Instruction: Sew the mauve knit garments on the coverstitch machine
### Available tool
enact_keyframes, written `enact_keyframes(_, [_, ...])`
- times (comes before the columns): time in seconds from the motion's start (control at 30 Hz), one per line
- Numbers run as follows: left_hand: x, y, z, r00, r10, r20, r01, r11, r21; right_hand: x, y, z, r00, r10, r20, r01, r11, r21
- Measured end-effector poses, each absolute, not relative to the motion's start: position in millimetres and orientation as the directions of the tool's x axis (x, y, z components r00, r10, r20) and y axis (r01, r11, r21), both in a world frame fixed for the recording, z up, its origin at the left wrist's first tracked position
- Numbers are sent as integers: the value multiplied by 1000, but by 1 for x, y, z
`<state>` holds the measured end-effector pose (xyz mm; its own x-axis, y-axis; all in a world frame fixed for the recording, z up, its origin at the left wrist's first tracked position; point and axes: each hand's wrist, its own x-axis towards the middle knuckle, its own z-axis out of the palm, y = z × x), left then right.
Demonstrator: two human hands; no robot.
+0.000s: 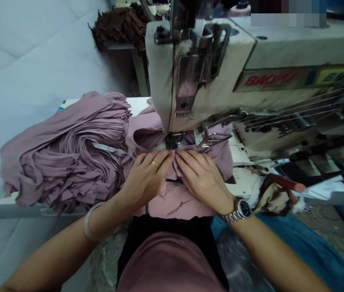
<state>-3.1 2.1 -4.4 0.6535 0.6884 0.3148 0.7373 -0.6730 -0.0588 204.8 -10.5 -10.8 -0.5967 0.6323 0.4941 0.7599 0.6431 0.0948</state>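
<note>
Mauve fabric (220, 156) lies across the bed of a sewing machine (160, 77), and part of it passes beneath the presser foot (173, 141). My left hand (147, 172) has its fingers closed on this cloth just left of the foot. On the other side, my right hand (201, 174) grips the same cloth, fingers together, its tips almost meeting the left ones. The thumbs are mostly hidden under the hands. A pink cloth (178, 200) covers the machine's near edge below my wrists.
A thick pile of folded mauve pieces (77, 150) fills the table's left side. Scraps and an orange-handled tool (290, 183) lie at right. Brown cloth (120, 26) is heaped on a stand behind. The machine head rises close above my fingers, with threads (296, 109) running rightward.
</note>
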Motion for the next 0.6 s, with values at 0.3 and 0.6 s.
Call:
enact_keyframes(0.3, [-11, 7, -3, 687, 635, 352, 684, -729, -18, 211, -5, -7, -484, 736, 473, 696, 652, -302])
enact_keyframes(0.6, [-7, 7, 0, 676, 654, 339, 700, -714, -17, 210, -2, -5, -624, 667, 407, 732, 681, 7])
